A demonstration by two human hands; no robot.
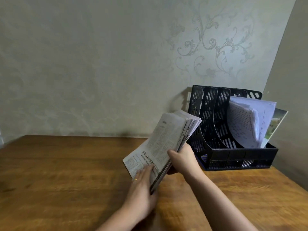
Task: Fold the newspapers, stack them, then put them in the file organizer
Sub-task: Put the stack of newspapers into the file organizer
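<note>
A stack of folded newspapers (165, 142) is held tilted above the wooden table, its far end just in front of the left side of the black mesh file organizer (233, 157). My left hand (141, 185) grips the stack's near corner, with fingers lying on the top page. My right hand (181, 157) holds the stack's right edge, thumb on top and fingers underneath. The organizer's left slots hold nothing that I can see. Its right slot holds white papers (246, 120) and a booklet with a green cover (273, 127).
The organizer stands in the back right corner of the wooden table (66, 180), against a patterned wall (116, 64) and beside a plain side wall (290, 97) on the right.
</note>
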